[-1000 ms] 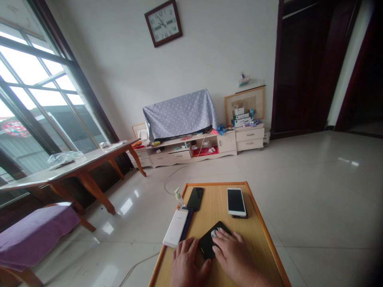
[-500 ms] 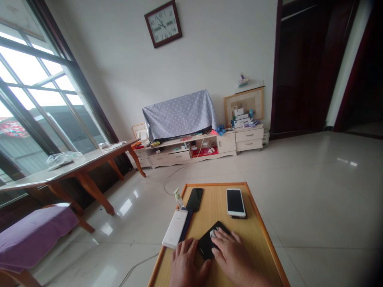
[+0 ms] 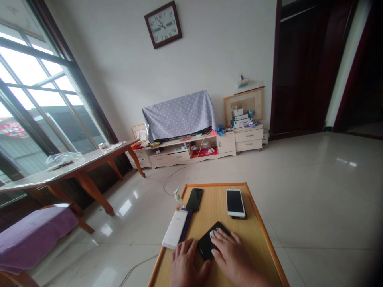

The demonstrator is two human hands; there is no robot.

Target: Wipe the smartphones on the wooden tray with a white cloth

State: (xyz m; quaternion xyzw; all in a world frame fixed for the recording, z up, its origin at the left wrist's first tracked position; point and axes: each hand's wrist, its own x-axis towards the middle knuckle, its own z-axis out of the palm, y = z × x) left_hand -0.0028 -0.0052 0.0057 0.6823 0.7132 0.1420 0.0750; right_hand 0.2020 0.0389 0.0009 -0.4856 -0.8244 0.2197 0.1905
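Note:
A black smartphone (image 3: 206, 246) lies at a slant on the small wooden table. My left hand (image 3: 187, 261) is at its lower left corner, index finger and thumb against two edges, steadying it. On the phone's dark surface, my right hand (image 3: 229, 251) presses a small white wad (image 3: 212, 233), perhaps cloth or tissue, under its fingertips. The fingers hide most of the wad. Left of the phone, a white smartphone (image 3: 176, 228) lies back up on a dark blue flat item (image 3: 187, 224), close to my left hand.
The wooden table (image 3: 214, 199) also bears a dark phone (image 3: 194, 199) and a white-framed phone (image 3: 235, 202) lying on another dark item. A pump bottle (image 3: 178, 198) is at its left edge. Farther off are a long table (image 3: 89, 161), a purple-covered seat (image 3: 36, 235) and a low cabinet (image 3: 227, 143).

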